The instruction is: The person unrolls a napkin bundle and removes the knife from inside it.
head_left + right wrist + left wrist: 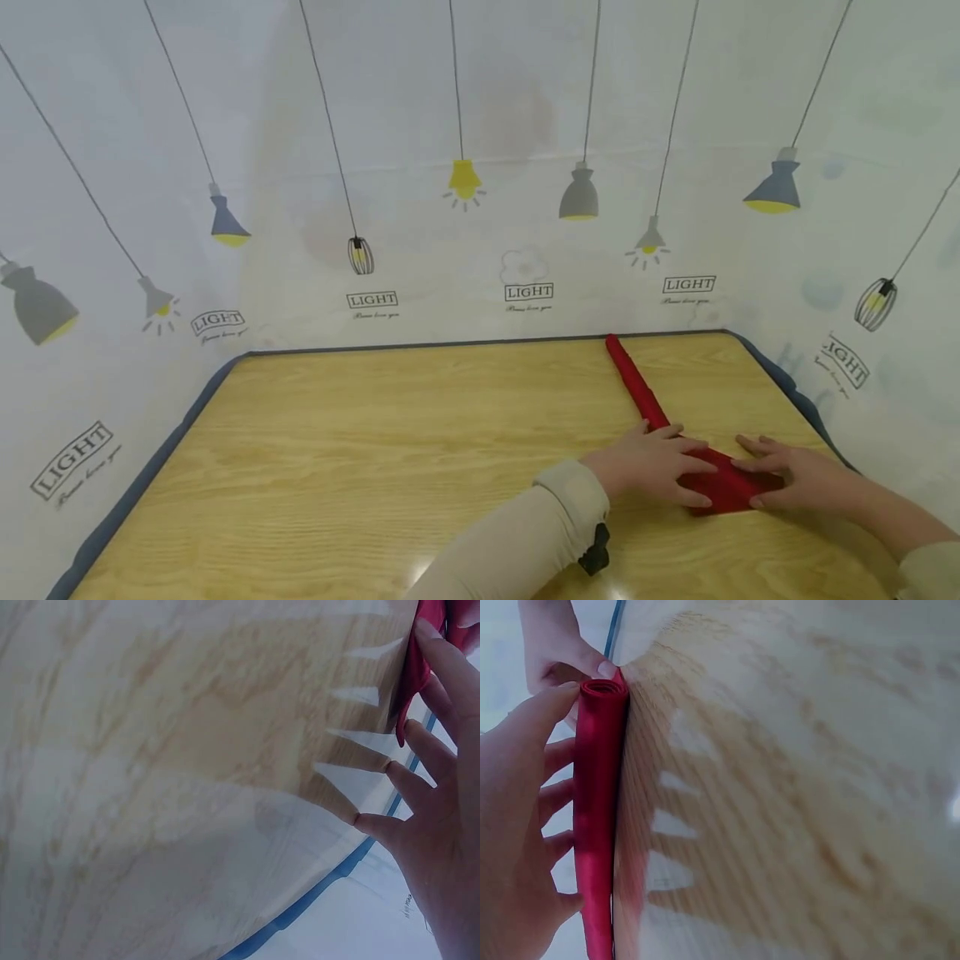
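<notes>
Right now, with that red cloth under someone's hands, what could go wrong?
The red cloth might loosen at its far end, beyond the left hand. Its coiled layers, visible up close, could slip sideways. The broader part beside the right hand might crease.

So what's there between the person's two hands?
Part of the red cloth: the head view shows it between the left hand and the right hand, on the table.
</notes>
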Available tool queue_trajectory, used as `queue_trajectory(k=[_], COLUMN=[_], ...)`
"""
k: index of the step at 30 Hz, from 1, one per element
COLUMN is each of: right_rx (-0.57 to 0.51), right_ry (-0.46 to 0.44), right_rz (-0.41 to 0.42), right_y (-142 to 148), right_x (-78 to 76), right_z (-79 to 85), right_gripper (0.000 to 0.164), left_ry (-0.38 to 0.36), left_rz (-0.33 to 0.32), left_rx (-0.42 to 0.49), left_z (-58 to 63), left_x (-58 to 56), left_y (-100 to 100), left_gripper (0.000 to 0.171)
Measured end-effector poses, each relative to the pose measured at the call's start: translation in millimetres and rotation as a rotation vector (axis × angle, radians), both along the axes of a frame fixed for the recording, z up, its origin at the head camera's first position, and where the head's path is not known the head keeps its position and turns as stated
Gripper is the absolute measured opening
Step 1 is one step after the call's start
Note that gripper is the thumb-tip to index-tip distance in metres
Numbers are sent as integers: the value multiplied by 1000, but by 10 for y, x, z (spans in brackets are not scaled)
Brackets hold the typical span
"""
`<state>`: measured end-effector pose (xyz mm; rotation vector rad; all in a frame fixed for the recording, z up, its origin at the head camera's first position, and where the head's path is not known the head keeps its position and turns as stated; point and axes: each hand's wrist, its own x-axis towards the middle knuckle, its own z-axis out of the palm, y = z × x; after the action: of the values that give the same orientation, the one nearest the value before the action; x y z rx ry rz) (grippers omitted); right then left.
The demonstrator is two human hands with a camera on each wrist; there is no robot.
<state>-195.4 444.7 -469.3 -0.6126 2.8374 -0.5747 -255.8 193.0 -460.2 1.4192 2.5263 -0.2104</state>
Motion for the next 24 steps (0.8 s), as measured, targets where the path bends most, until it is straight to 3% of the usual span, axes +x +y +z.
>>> queue_trajectory(k=[7, 12, 15, 19, 24], right_rx=[5, 32, 50, 53, 32], right_ry=[16, 28, 35, 29, 12], right_rz=[15, 11, 17, 19, 16], right_y=[-22, -31, -34, -37, -46], right_x=[-13, 16, 33, 34, 12], right_z=[-50, -49, -29, 7, 31], right_gripper=[57, 56, 56, 57, 56], left_ry=[-7, 9, -19, -69, -72], left_rz=[-15, -41, -45, 1, 61], left_rx=[3, 31, 74, 161, 208], left_z=[-47, -10, 17, 38, 75], left_x=[-2, 28, 50, 69, 80], left_y=[-71, -128, -155, -192, -221], left_gripper=[52, 53, 50, 42, 34])
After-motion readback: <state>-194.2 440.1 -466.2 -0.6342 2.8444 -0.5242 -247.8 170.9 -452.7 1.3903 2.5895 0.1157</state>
